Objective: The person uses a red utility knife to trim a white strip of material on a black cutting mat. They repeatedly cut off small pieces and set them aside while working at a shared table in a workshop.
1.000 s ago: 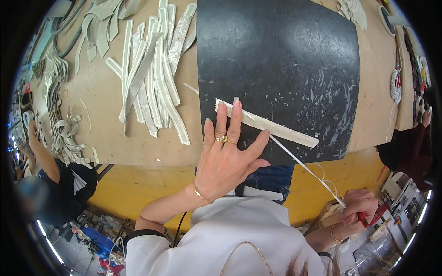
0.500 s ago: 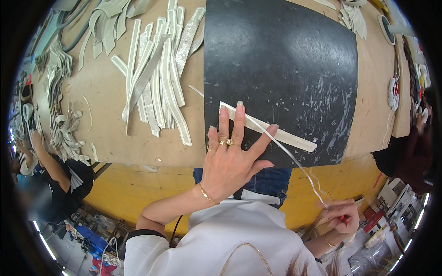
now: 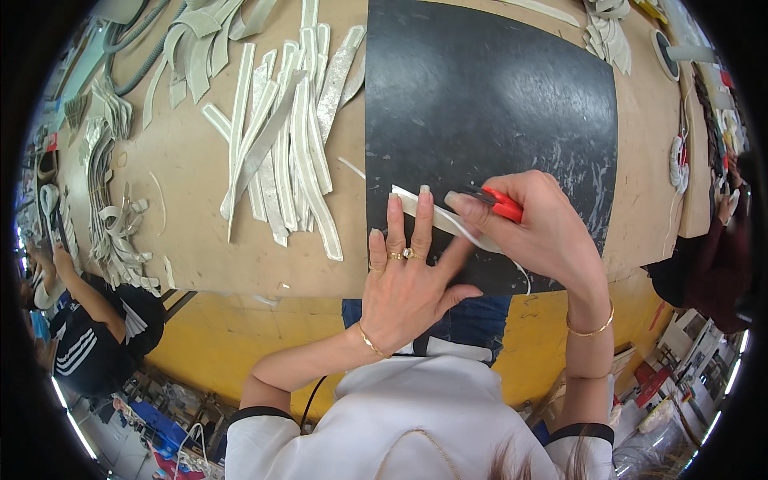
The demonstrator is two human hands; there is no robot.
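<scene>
A pale, narrow strip of material (image 3: 410,203) lies slanted on the black mat (image 3: 488,88), close to its near edge. My left hand (image 3: 410,292) presses on it with fingers spread flat. Along the strip runs a thin white tape (image 3: 467,230), its free end curling down past the near edge of the mat. My right hand (image 3: 550,232) is closed around small red-handled snips (image 3: 506,206) above the strip, the dark tip toward my left fingers. Part of the strip is hidden beneath my right hand; whether those fingers also touch the tape I cannot tell.
Left of the mat lies a loose pile of pale edged strips (image 3: 280,144). Further left are bundled strips (image 3: 96,176) and a grey hose (image 3: 132,76). A roll of tape (image 3: 664,56) stands at the far right. Other people work at both sides.
My right hand has come up from below the table edge to the strip, bringing the red snips. The tape, pulled out taut before, now hangs slack. My left hand keeps its hold.
</scene>
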